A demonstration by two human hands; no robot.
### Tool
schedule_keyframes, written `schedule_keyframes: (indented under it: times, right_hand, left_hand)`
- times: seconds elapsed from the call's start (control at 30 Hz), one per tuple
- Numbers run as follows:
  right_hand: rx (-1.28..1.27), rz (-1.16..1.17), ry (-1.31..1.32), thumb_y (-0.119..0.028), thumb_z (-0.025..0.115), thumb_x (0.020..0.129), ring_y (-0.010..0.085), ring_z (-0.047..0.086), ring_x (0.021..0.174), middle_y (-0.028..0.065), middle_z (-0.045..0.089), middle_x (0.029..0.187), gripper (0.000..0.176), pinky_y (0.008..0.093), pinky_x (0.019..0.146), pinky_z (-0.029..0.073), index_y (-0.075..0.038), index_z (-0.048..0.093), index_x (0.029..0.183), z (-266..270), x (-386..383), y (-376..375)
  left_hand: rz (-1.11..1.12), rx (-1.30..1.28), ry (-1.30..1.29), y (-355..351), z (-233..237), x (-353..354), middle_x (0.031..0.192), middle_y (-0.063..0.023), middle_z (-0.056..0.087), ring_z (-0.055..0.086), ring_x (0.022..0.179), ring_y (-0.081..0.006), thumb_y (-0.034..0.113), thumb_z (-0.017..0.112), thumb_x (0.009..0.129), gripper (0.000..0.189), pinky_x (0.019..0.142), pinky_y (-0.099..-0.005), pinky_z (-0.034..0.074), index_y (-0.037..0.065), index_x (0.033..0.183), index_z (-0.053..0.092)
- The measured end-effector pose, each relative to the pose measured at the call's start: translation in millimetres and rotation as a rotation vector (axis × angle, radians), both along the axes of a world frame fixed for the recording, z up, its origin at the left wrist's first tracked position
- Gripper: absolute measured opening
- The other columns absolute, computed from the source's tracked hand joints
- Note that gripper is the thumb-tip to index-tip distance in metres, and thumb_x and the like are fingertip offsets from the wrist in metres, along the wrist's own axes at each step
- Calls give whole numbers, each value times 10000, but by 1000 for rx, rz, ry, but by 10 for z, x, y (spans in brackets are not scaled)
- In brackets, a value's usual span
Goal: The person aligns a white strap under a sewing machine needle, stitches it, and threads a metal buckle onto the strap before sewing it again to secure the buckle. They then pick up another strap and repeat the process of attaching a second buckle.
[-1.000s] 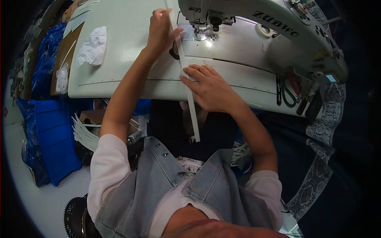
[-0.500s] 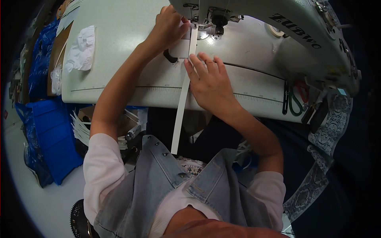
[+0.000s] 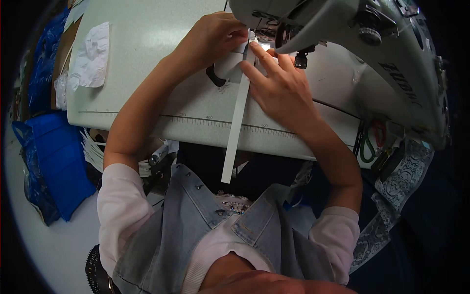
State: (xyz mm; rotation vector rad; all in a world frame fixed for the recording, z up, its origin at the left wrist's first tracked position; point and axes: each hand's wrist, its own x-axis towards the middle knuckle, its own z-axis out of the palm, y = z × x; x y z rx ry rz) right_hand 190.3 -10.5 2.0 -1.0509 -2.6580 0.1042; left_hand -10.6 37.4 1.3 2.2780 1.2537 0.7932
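Observation:
A long white strip [image 3: 237, 128] runs from under the head of the sewing machine [image 3: 338, 27], across the table's front edge, and hangs down towards my lap. My left hand [image 3: 215, 38] is beside the needle area, left of the strip, with its fingers curled and pressed together; whatever they pinch is hidden. My right hand [image 3: 285, 87] lies palm down with fingers apart. Its index fingertip touches the strip close to the presser foot, and its thumb rests near the strip lower down. The needle itself is hard to make out.
Crumpled white paper [image 3: 91, 58] lies on the table's left side. Green-handled scissors [image 3: 367, 147] and other tools sit at the right edge, with lace trim [image 3: 404, 171] hanging beyond. A blue bin [image 3: 61, 164] and a bundle of white strips [image 3: 93, 151] are at lower left.
My right hand has moved up along the strip towards the presser foot. My left hand stays beside the needle area. The whole view has shifted and tilted slightly.

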Motion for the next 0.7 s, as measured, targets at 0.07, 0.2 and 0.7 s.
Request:
schedule_keyframes:
  times: [0.07,0.2,0.7]
  right_hand:
    - [-27,10,19,-158,706,710,237,540,1015,81,485,1269,411,347,740,478,-138,610,1109,-24,24,4]
    - [-20,83,191,-147,704,680,209,530,843,62,514,1128,390,345,745,392,-83,633,1058,-117,64,7]
    - [19,42,195,-129,665,715,198,523,839,25,563,1102,354,350,787,391,-90,651,1067,-120,64,-19]
  left_hand:
    - [27,8,-10,-18,2,3,781,-103,599,604,672,-255,49,643,766,83,609,-333,487,4,829,612]
    - [-28,160,-78,-24,-26,13,786,-91,604,618,678,-240,47,663,751,68,614,-316,501,4,784,622]
    - [59,-36,-84,21,-157,64,826,-112,620,627,680,-239,84,670,756,110,614,-310,498,5,831,659]
